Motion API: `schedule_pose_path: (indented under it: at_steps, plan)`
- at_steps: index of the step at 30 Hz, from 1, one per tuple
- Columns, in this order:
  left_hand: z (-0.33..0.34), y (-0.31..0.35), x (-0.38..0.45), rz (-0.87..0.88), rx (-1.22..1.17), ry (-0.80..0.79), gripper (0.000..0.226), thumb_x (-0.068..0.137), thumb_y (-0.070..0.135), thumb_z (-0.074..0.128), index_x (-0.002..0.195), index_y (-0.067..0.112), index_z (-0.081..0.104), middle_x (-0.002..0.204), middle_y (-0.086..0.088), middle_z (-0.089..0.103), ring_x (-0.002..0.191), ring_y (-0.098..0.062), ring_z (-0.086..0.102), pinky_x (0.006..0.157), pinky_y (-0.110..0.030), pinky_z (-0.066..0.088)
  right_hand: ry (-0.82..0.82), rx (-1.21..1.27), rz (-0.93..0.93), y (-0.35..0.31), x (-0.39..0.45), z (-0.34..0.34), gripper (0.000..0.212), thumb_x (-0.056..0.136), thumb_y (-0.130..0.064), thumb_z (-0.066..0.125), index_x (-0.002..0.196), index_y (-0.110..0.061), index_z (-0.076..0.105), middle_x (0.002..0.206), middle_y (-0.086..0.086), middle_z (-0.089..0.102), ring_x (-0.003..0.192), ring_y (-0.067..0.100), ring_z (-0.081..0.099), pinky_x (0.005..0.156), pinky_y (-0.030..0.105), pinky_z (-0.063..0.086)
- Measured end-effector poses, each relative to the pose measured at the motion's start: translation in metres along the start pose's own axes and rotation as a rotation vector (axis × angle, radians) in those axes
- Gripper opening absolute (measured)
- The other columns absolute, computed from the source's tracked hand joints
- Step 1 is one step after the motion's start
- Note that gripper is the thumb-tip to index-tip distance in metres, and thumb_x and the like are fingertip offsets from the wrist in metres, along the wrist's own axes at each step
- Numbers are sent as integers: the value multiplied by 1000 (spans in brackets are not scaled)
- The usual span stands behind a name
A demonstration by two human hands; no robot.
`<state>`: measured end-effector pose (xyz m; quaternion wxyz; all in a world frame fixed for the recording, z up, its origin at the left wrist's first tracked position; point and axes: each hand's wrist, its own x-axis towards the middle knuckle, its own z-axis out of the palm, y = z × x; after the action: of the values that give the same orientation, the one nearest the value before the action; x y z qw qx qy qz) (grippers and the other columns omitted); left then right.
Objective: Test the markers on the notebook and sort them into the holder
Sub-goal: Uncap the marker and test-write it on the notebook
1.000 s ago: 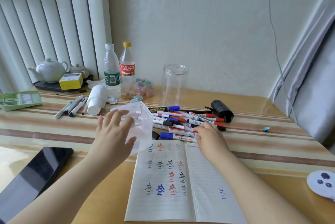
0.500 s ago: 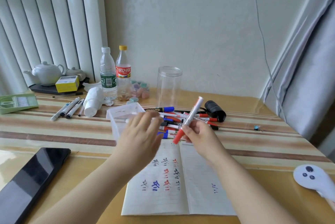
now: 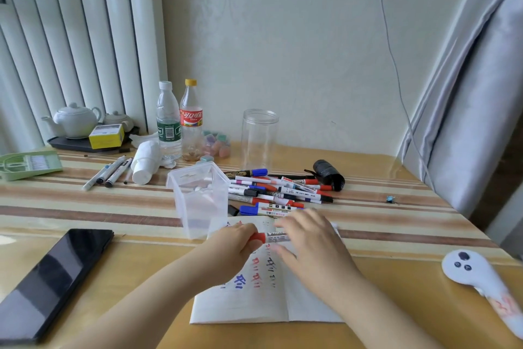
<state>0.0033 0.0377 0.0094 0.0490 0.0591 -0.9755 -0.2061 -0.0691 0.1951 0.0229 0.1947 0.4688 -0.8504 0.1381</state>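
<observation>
A red-capped marker point(image 3: 273, 237) lies level above the open notebook point(image 3: 254, 303). My left hand point(image 3: 232, 247) grips its red cap end, while my right hand point(image 3: 308, 238) holds its white barrel. The notebook's left page carries red, blue and black test marks. Behind the notebook lies a pile of several markers point(image 3: 280, 191) with red, blue and black caps. A clear square plastic holder point(image 3: 198, 201) stands upright just left of the pile, with a few pale items inside it.
A black phone point(image 3: 53, 280) lies at the near left. A tall clear jar point(image 3: 259, 139), two bottles point(image 3: 181, 119), a paper roll point(image 3: 145, 162), a few pens point(image 3: 110, 172), a teapot tray point(image 3: 79, 125) and a black roll point(image 3: 328, 174) stand behind. A white controller point(image 3: 478, 278) lies at right.
My right hand picked a red-capped marker from the pile and brought it down level over the notebook. My left hand let go of the clear holder and took hold of the marker's cap.
</observation>
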Motion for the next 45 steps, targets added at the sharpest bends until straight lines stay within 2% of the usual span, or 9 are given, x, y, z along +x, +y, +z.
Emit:
schedule_pose_path:
  at_steps: [4,9,15,18,22,25,30,38,45]
  plan:
    - [-3,-1,-10,131,-27,-7,23,98,34,32,100,20,51,90,11,55,79,-8,50,68,-13,36,-259,12,-175,-3,3,15,41,99,-39,35,134,-19,43,118,0,57,108,21,55,82,36,49]
    - [-3,-14,-20,139,-125,-62,17,98,32,35,86,29,46,77,16,53,69,-4,48,62,-11,38,-249,-79,-307,-10,1,15,71,87,-51,5,141,-22,40,97,1,64,80,24,63,57,29,33]
    - [-2,-28,-23,124,-110,-61,24,97,35,35,93,20,53,88,-1,61,77,-18,54,70,-29,44,-419,-17,-183,-14,7,11,58,98,-50,21,150,-32,4,94,1,59,81,25,57,70,37,45]
    - [-5,-38,-22,35,-75,46,28,96,39,30,90,19,48,87,2,56,77,-15,53,67,-25,41,-457,245,122,-5,14,5,63,98,-41,37,147,-35,-4,76,-3,57,64,15,52,63,34,46]
    - [-4,-49,-21,85,82,124,54,87,53,13,109,18,48,113,4,51,101,-11,46,88,-21,38,-310,737,365,13,28,0,40,96,-13,43,124,-35,24,98,-4,68,63,10,57,66,29,51]
    - [2,-50,-16,91,151,96,83,70,59,-5,123,17,44,148,2,30,136,-13,25,110,-20,16,-168,1393,577,8,39,2,19,97,-4,45,106,-18,52,87,8,72,71,14,59,62,21,51]
    - [15,-59,-7,123,202,106,104,65,66,-27,123,15,43,155,-3,12,143,-17,5,108,-22,-9,-84,2081,793,-1,53,11,28,94,2,38,104,-1,64,83,22,69,57,13,63,52,17,54]
    - [32,-79,-3,138,322,174,59,97,35,5,92,18,62,108,0,68,101,-16,65,88,-30,49,-183,1467,740,-15,70,56,33,91,-46,48,82,-17,62,54,-1,56,48,10,45,53,21,36]
    - [36,-79,-4,192,311,319,29,77,35,34,90,19,54,85,8,69,73,-7,67,58,-14,51,-202,1019,649,-27,84,87,27,90,-29,52,74,-9,63,49,-7,56,49,1,51,60,24,39]
